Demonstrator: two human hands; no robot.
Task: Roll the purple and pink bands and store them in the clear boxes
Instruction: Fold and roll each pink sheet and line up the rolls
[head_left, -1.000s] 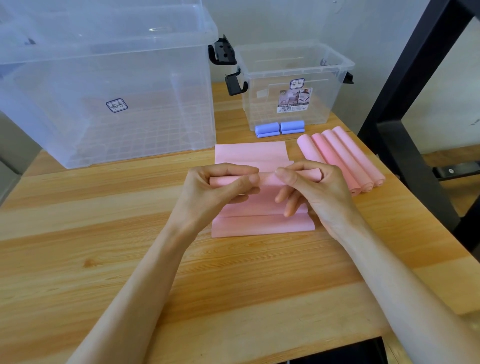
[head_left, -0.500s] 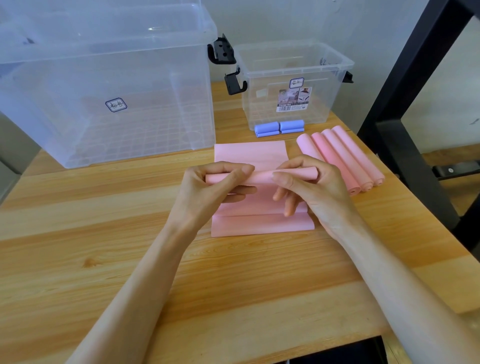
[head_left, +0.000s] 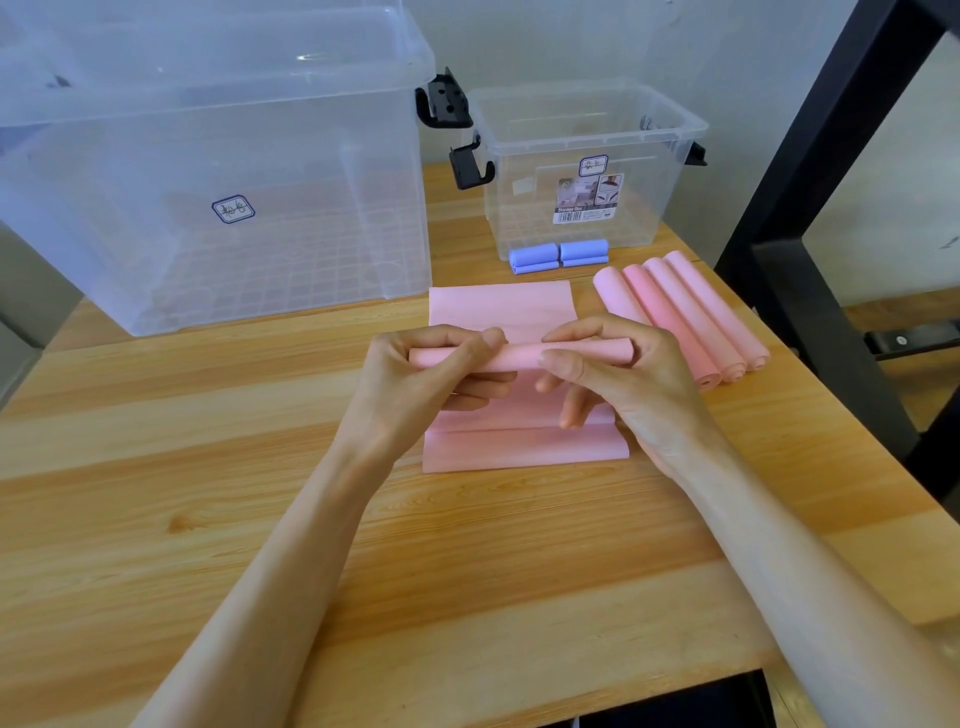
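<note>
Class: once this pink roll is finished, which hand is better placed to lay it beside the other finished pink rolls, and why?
Probably the right hand. It already grips the roll at the end nearest the finished rolls, which lie just beyond it. The left hand holds the far end and would have to cross over.

We've got one view only, head-mounted and wide-angle, so there's no second view to share any of the scene with. It looks forward and down over the wooden table (head_left: 156, 519), from the person's side. Both forearms enter from the bottom edge, and the left hand (head_left: 415, 384) and right hand (head_left: 613, 374) sit near frame centre, close to the lens. The far table edge and wall fill the top. Large clear box (head_left: 218, 156) top left, small clear box (head_left: 587, 166) top centre, black frame (head_left: 810, 208) at right. Straight lines bow near the edges.
</note>
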